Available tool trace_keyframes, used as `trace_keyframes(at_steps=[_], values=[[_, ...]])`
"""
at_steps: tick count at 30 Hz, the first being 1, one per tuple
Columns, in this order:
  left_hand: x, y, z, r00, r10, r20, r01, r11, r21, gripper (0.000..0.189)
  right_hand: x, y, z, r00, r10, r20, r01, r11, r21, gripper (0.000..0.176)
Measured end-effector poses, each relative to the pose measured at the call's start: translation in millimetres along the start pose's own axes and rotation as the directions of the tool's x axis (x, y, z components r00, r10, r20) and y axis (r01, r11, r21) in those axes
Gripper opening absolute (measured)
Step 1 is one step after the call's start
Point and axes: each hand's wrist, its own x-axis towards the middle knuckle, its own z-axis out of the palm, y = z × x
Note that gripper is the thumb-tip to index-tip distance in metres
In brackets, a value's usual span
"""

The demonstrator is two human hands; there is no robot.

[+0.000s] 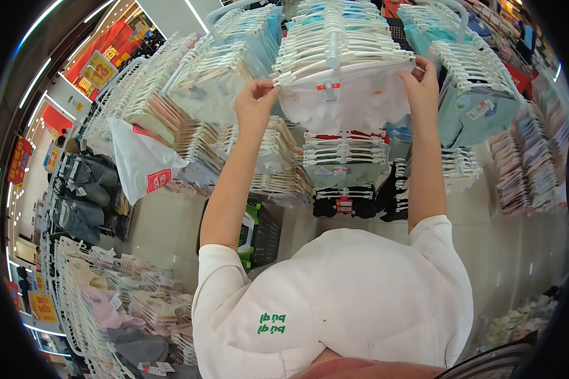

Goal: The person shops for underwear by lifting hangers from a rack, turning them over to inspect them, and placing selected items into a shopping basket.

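A pale pink pair of underpants (335, 106) with a scalloped lower edge hangs from a white clip hanger at the front of the middle rack. Red-and-white tags (329, 92) sit at the centre of its waistband. At its upper left corner, the fingertips of my left hand (256, 103) pinch the edge beside the hanger clip. My right hand (422, 83) grips the upper right corner, thumb in front and fingers behind. Behind it, many white hangers (335, 41) with more garments crowd the same rail.
Green underpants (477, 114) hang to the right, and pale ones (212, 95) to the left. Lower rows hold a grey-green pair (341, 174) and black ones (344, 202). A white plastic bag (142, 161) hangs at left. Below stands a dark basket (265, 237) with green trim.
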Motion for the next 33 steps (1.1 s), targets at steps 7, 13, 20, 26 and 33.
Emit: trace_keyframes(at_steps=[7,13,20,26,33], values=[[-25.8,19.6,-20.6,0.991,0.129,0.024,-0.129,0.992,0.01,0.014,-35.8,-13.2,-10.5,0.985,-0.129,-0.118,0.148,0.973,0.177,0.039],[-64.7,24.5,-38.2,0.993,0.051,0.109,-0.043,0.996,-0.081,0.014,-84.9,-42.0,-17.5,0.949,-0.257,-0.185,0.3,0.916,0.267,0.027],[-132.5,19.2,-119.4,0.955,0.156,0.251,-0.104,0.973,-0.207,0.013,-125.1,-0.8,-30.5,0.868,0.024,0.497,-0.281,0.847,0.451,0.033],[-216.4,-23.9,-195.3,0.959,-0.232,0.163,0.264,0.939,-0.218,0.014,-177.8,54.8,41.1,0.299,0.042,0.953,-0.811,0.538,0.231,0.051],[-328.8,-69.4,-240.1,0.702,-0.642,-0.308,0.474,0.744,-0.472,0.017,-211.0,57.0,196.3,-0.032,0.008,0.999,-0.897,0.442,-0.032,0.041]])
